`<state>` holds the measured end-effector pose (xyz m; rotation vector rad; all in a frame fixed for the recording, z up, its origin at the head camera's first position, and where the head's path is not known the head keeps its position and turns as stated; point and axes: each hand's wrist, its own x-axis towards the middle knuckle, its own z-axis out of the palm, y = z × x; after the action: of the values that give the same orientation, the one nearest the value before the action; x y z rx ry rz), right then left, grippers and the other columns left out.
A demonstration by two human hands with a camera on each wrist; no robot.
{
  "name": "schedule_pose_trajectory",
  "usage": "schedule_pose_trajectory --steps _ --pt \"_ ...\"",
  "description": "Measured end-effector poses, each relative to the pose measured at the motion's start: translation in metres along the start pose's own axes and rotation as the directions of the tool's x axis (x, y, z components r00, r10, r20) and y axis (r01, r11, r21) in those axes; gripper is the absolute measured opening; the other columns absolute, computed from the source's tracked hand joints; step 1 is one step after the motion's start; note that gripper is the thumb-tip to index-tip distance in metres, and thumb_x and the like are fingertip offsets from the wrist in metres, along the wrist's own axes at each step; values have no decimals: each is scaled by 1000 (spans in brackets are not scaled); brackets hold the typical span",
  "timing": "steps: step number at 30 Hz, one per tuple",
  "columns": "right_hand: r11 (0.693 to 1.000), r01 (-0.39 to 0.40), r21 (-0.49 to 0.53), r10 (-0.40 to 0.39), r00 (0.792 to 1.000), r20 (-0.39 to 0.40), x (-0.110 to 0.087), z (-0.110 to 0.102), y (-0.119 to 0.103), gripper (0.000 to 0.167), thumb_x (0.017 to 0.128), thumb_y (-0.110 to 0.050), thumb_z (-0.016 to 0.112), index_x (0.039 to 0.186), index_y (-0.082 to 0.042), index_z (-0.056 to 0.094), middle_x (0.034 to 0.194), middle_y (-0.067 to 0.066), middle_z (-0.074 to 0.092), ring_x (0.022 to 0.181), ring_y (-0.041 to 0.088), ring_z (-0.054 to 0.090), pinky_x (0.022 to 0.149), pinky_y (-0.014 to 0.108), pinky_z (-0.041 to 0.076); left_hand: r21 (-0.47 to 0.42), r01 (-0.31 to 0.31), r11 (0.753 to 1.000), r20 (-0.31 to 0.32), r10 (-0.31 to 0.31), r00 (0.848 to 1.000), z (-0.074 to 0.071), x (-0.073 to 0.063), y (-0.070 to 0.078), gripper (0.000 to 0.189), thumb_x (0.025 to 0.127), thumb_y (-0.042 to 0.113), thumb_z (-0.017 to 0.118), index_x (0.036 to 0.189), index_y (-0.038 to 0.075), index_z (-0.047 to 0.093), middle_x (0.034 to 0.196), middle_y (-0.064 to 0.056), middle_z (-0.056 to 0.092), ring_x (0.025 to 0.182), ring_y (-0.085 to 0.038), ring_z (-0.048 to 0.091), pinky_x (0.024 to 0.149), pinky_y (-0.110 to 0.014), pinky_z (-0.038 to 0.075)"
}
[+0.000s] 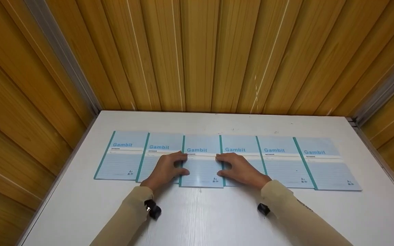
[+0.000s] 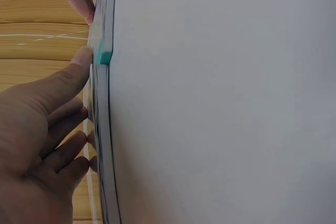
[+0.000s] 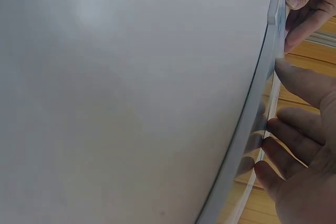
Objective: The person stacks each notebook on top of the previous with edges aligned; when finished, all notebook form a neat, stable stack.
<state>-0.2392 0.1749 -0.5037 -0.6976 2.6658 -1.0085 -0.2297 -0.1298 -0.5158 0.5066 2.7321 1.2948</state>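
Observation:
The middle notebook [image 1: 202, 171], light blue with a green spine and the word "Gambit", lies between both hands in a row of overlapping notebooks. At its left edge, my left hand [image 1: 165, 169] touches the spine with thumb and fingertips spread apart. Opposite, my right hand [image 1: 241, 169] rests its thumb and fingertips along the right edge, over the neighbouring notebook [image 1: 238, 145]. In the left wrist view, the left thumb [image 2: 63, 85] meets the cover beside the green spine end [image 2: 105, 57]. The right wrist view shows the right fingertips [image 3: 273, 148] resting on a glossy cover.
Left of the hands lie a far-left notebook [image 1: 118, 165] and a second notebook [image 1: 164, 140]. To the right are another notebook [image 1: 282, 171] and the far-right notebook [image 1: 333, 174]. All lie on a white table [image 1: 197, 218] against a wood-panelled wall [image 1: 197, 54].

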Motion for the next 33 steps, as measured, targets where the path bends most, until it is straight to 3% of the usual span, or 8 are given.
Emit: schedule_pose_trajectory --steps 10,19,33 --pt "999 48 -12 -48 999 0 -7 3 -1 61 94 -17 83 149 -3 61 152 13 58 145 36 48 120 53 38 4 -47 999 -5 47 999 2 -9 2 54 87 10 89 137 3 71 147 -11 64 146 -33 49 120 -47 38" --pt "999 42 10 -42 999 -3 -15 7 -6 61 93 -13 84 148 0 61 152 16 57 144 38 48 119 53 39 -24 -16 1000 2 16 1000 3 -19 2 56 87 14 89 140 7 70 150 -8 61 148 -31 46 122 -47 35" --pt "1000 16 8 -16 1000 -8 -21 11 -7 62 92 -14 85 149 -3 61 153 13 58 145 35 48 120 51 39 -20 -20 1000 11 20 1000 4 -25 4 55 86 14 90 136 2 71 148 -9 63 147 -34 47 121 -50 36"
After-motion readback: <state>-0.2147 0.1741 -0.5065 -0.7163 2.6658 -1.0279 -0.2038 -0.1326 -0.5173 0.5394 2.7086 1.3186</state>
